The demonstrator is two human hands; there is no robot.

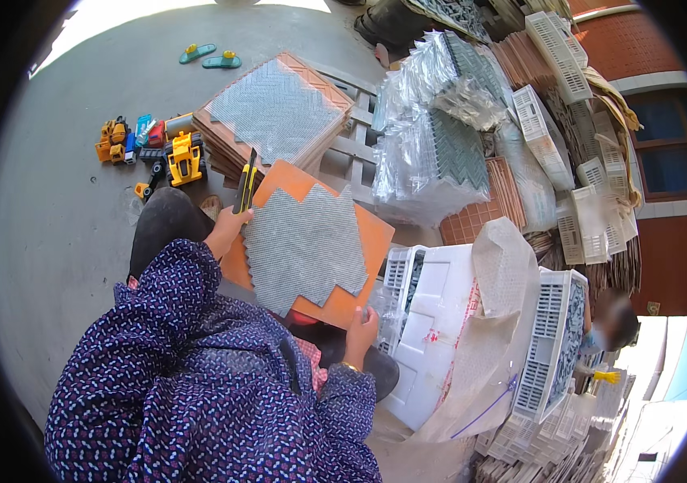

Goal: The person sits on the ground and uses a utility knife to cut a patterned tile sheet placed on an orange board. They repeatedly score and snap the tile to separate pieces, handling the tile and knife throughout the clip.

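My left hand point(229, 230) is closed around a yellow and black utility knife point(247, 187), its blade pointing up and away from me. That hand is also at the left edge of an orange board point(283, 179). On the board lies a grey mesh-backed tile sheet point(303, 245) with a zigzag outline. My right hand point(361, 336) grips the board's near right corner, thumb on top. The board is tilted over my lap, just in front of a stack of similar boards point(267, 113) topped with another mesh sheet.
Toy trucks point(185, 158) and green slippers point(221, 61) are on the floor at left. Plastic-wrapped tile sheets point(428, 137) stand beyond a pallet point(357, 153). To my right are a white foam box point(432, 330) and a white crate point(549, 338). A person's yellow glove point(607, 376) shows at far right.
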